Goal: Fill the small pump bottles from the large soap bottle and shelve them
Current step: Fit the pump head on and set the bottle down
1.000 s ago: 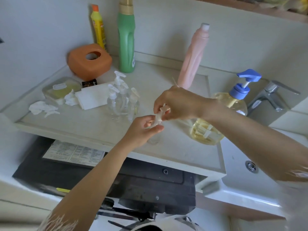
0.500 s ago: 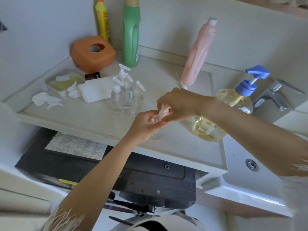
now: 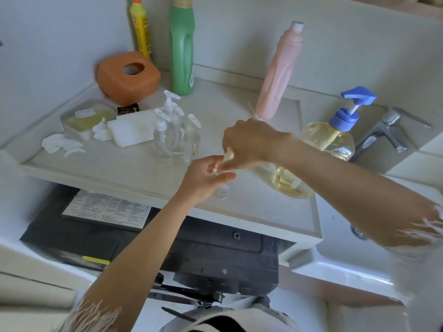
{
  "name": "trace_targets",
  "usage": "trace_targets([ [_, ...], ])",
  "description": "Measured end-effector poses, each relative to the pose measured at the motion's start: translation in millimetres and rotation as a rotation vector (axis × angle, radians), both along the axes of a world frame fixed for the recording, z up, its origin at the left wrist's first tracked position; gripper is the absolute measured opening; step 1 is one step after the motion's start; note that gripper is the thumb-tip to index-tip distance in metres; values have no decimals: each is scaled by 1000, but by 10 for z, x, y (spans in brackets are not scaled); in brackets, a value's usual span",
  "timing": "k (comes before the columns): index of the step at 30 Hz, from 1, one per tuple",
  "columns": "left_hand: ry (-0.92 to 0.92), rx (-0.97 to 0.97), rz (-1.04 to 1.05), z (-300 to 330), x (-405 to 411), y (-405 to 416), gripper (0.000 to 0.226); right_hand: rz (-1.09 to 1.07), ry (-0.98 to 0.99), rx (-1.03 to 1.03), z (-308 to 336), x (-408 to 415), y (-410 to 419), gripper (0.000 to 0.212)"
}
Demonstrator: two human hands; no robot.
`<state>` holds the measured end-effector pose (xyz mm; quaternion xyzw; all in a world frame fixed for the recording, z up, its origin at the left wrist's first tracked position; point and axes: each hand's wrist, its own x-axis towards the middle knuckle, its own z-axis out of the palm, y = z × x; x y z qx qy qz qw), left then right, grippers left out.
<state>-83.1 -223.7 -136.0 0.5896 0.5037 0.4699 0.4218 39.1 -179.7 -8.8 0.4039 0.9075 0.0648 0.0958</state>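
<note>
A small clear pump bottle (image 3: pixel 223 189) stands near the counter's front edge, gripped by my left hand (image 3: pixel 203 179). Above it, my right hand (image 3: pixel 249 142) pinches its white pump head (image 3: pixel 227 155); whether the pump is screwed on is hidden by my fingers. Several more small clear pump bottles (image 3: pixel 176 133) stand grouped to the left. Behind my right forearm sits the large soap bottle (image 3: pixel 328 144), full of yellow liquid and topped with a blue pump.
At the back stand a pink bottle (image 3: pixel 279 73), a green bottle (image 3: pixel 182 49) and a yellow bottle (image 3: pixel 141 27). Orange tissue holder (image 3: pixel 128 76), soap box (image 3: pixel 87 117) and folded cloth (image 3: pixel 133 130) lie left. Faucet (image 3: pixel 388 130) and sink (image 3: pixel 340 255) are right.
Both hands have lowered slightly toward the counter with the small bottle, and my right hand has closed further over the pump head. The view shifted a little downward.
</note>
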Motion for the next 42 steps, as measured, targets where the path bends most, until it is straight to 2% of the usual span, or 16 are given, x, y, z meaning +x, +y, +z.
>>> trace_targets([
  [3,6,6,22,-1,-2,-12,28,26,45,-125,37,56,48,38],
  [8,-51,32,55,-9,65,-35,36,-116,87,-35,-91,84,-10,51],
  [12,-25,0,66,-3,66,-24,32,26,116,-165,14,205,35,35],
  [17,-63,-7,102,-55,89,-39,34,-2,148,-4,-160,93,-14,39],
  [21,-70,1,117,-78,100,-46,39,27,156,-147,-73,147,69,36],
  [26,-57,48,131,-78,127,-26,40,-80,208,-102,-201,136,72,24],
  [31,-49,67,155,-76,159,-7,41,-143,263,-88,-213,139,108,40],
  [33,-21,77,174,-53,125,-31,40,-111,357,-120,-218,142,62,41],
  [38,41,88,282,-75,-209,-125,32,-233,844,-321,-336,91,-43,36],
  [42,116,109,435,-52,-564,-118,32,-349,927,-489,-567,46,-8,26],
])
